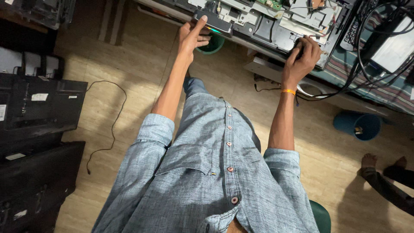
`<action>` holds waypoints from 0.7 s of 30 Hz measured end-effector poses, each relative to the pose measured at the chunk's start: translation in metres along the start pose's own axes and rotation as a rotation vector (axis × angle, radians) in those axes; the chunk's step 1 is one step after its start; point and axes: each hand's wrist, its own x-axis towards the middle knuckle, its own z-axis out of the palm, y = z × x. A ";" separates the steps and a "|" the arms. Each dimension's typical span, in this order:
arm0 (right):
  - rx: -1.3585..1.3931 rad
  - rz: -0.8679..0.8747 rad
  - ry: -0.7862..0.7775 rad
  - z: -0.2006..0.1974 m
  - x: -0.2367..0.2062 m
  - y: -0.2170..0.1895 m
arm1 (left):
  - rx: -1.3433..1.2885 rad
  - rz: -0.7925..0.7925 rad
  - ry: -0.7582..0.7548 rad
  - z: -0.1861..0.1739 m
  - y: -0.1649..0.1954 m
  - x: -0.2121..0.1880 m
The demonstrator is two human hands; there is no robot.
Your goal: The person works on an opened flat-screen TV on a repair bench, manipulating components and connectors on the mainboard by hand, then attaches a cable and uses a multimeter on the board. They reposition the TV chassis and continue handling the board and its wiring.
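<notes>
Workbench (366, 92) with striped cloth: opened device chassis (276, 23), black cables (379, 26). Tiled floor (129, 60): blue bucket (358, 125), black panels (34, 108).

Item: my left hand (195, 36), index finger on a dark module (212, 22) at the edge of the opened television chassis (276, 26). My right hand (303, 55) grips its lower edge. Blue bin (358, 125) on floor.

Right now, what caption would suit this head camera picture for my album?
Left hand presses a dark module on an opened flat-screen chassis; right hand grips its lower edge.
</notes>
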 end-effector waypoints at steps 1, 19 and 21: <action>0.001 0.000 -0.002 0.000 0.000 -0.001 | -0.003 -0.016 0.003 0.000 0.000 0.001; -0.009 0.017 0.014 -0.005 0.008 -0.015 | -0.012 -0.033 0.009 0.003 0.003 0.000; -0.012 0.016 0.016 -0.005 0.008 -0.016 | -0.018 -0.033 0.013 0.002 0.002 0.001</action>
